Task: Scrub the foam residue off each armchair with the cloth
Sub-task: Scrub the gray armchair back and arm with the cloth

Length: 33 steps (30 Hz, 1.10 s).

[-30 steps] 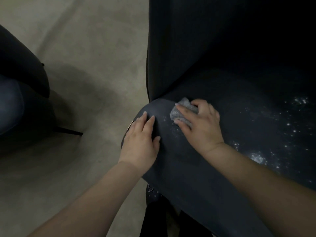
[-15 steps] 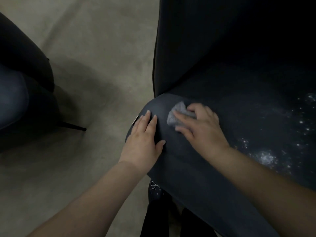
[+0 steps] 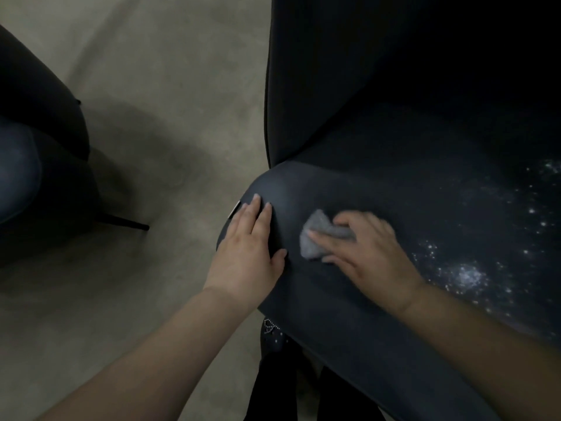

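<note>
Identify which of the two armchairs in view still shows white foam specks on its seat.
The armchair under both hands: white foam specks dot its seat right of the cloth. The other armchair, at the left edge, shows none.

Beige floor (image 3: 170,86); small white tag (image 3: 234,209).

The right hand (image 3: 368,253), pressing the grey cloth (image 3: 318,238) to the dark armchair (image 3: 349,299) seat, now works lower and nearer the front edge than a second ago, when it sat tight against the corner where seat meets backrest. The cloth shows more of itself from under the fingers, bunched and spread wider, and the hand is blurred with motion. The scatter of white foam residue (image 3: 464,276) that lay between the two hands a second ago is gone from that patch; the fabric there reads plain dark.
</note>
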Available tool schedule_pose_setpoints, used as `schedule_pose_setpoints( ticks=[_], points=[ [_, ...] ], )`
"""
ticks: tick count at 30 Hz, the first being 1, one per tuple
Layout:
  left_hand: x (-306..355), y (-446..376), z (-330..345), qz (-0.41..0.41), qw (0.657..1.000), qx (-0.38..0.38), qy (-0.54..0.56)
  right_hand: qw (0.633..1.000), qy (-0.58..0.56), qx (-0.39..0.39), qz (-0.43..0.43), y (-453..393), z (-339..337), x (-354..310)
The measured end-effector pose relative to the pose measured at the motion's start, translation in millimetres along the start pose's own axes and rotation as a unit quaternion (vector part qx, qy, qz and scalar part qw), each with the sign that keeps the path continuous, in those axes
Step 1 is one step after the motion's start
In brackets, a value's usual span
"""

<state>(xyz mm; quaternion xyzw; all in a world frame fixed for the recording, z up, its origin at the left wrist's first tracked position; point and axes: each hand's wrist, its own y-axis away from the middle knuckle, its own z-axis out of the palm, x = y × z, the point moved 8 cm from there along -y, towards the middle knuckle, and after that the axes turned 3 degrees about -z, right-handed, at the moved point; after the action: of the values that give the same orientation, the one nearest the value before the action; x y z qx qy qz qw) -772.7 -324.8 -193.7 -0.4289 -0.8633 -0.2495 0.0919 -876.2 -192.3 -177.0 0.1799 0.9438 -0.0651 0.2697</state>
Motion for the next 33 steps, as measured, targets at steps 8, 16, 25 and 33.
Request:
schedule_pose_setpoints(
  ticks=[8,16,25,33],
  points=[
    [9.1,0.8,3.4,-0.017,1.0,0.006,-0.006,0.985,-0.028,0.122,0.119,-13.2,-13.0,25.3],
    [36.2,-2.8,7.9,0.029,0.999,-0.001,-0.033,0.976,0.075,0.142,0.145,48.2,-53.5,73.8],
    [88.0,-13.4,23.5,0.095,0.995,-0.015,-0.032,0.982,0.085,0.138,0.091,30.0,-43.0,53.3],
    [99.4,-32.3,21.4,0.097,0.994,-0.015,-0.041,0.931,0.056,0.246,0.265,79.0,-84.5,109.0]
  ],
)
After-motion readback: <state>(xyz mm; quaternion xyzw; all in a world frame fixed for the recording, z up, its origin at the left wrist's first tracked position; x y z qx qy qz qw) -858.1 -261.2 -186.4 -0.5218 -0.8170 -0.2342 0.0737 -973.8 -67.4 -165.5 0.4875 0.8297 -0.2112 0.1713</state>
